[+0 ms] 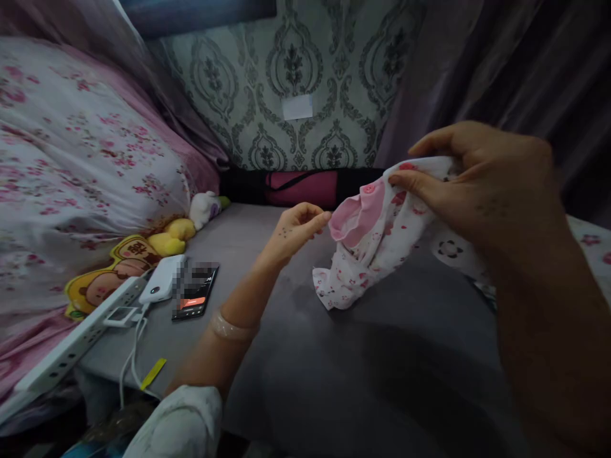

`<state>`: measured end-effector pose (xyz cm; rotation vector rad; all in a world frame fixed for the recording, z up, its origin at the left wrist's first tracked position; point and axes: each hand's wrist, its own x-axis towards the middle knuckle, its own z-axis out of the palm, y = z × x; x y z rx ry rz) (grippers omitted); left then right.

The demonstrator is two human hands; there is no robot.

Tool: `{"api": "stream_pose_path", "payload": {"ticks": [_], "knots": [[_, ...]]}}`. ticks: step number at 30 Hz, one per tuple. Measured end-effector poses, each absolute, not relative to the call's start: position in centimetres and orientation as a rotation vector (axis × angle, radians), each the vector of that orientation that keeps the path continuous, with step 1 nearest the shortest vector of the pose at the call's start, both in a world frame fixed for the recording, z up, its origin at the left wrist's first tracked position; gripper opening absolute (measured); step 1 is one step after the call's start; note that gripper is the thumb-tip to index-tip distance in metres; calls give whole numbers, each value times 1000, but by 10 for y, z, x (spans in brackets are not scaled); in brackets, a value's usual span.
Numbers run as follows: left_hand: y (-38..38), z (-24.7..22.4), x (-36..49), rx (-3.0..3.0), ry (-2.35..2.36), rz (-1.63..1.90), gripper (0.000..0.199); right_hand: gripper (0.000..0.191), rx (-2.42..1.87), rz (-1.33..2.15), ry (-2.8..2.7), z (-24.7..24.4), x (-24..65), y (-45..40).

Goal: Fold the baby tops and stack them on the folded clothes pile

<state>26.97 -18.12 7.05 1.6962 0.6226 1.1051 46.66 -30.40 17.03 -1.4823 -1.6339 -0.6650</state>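
Observation:
A small white garment with a red and pink print and a pink collar hangs in the air above the grey surface. My right hand pinches its white upper edge between thumb and fingers. At the collar's left side is my left hand, its thumb and fingers pressed together at the pink edge. The garment's lower end, with a white printed flap, dangles between the hands and faces down.
On the left of the grey surface lie a phone, a white power bank, a power strip with cables, and plush toys. A black and maroon roll lies along the wall.

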Motion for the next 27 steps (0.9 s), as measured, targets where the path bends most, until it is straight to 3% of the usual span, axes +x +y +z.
{"api": "stream_pose_path", "payload": {"ticks": [5,10,13,15,19,24,27], "knots": [[-216,41,292,1610,774,1218,36,36,-1519,-628,-1672,168,479,-288],[-240,5,317,1749,958,1016,41,38,-1578,-597,-1567,170,487,-284],[-237,-9,321,1798,946,947,25,30,-1568,-645,-1512,175,489,-285],[-233,-9,320,1851,933,1034,12,29,-1543,-673,-1485,178,490,-286],[-234,11,323,1750,1003,1351,13,34,-1515,-694,-1486,176,489,-284],[-248,31,344,1620,1068,1248,35,20,-1448,-640,-1511,167,476,-279],[-248,23,353,1643,1116,1172,30,13,-1421,-603,-1485,163,469,-282]]}}
